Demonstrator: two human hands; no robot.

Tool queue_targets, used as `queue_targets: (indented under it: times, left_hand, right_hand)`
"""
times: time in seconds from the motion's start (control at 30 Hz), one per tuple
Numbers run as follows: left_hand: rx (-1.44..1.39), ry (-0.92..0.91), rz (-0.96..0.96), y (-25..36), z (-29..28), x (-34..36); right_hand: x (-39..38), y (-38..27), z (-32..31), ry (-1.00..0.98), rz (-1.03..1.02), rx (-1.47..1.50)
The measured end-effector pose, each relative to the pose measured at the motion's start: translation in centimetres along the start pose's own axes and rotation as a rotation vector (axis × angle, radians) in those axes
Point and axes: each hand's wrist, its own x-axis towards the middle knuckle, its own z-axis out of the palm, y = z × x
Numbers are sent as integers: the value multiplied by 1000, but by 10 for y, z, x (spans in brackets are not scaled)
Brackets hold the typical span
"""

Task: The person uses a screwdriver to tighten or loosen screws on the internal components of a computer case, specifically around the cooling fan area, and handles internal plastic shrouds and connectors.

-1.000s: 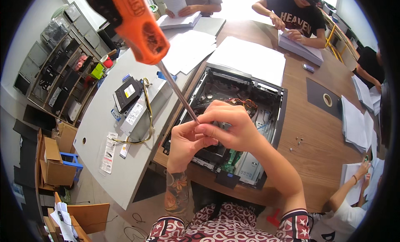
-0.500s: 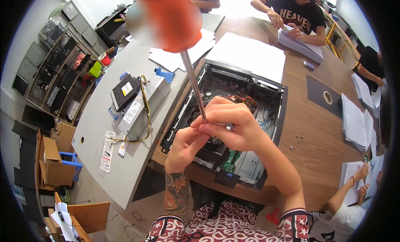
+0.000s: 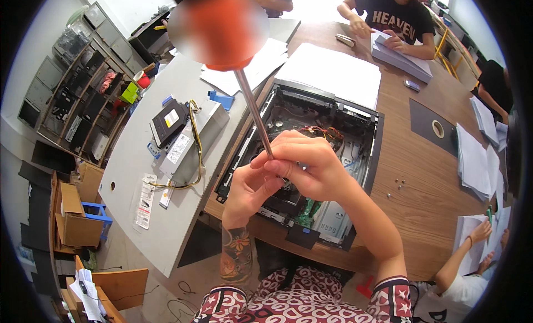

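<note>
A screwdriver [image 3: 253, 107] with an orange handle and a long metal shaft slants down from close to the camera, its handle partly blurred. My right hand [image 3: 313, 166] pinches the lower end of the shaft between thumb and fingers. Against it, my left hand [image 3: 244, 194] is closed, thumb and fingertips meeting right at the tip; whatever they pinch is hidden. Both hands hover above an opened black computer case [image 3: 363, 156], which shows wires, a green circuit board [image 3: 307, 212] and metal panels inside.
On the grey table at left lie a power supply [image 3: 202, 131] with cables, an optical drive [image 3: 168, 123] and a blister pack [image 3: 145, 203]. Several small screws [image 3: 400, 184] and a tape roll [image 3: 438, 129] are to the right. People handle paper stacks [image 3: 402, 64] around the table.
The screwdriver's handle and shaft have shifted slightly left, while my hands keep almost the same pinch. Across the table, a person's hand has moved, and a stapler-like object now shows beside it.
</note>
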Motion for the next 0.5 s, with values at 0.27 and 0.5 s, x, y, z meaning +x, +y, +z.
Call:
queue_targets:
  times: [0.27, 0.5]
  left_hand:
    - [47, 26, -63, -5, -10, -1]
    - [70, -24, 66, 4, 5, 5]
  right_hand:
    - [2, -12, 3, 28, 125, -118]
    - [-2, -10, 1, 43, 166, -21]
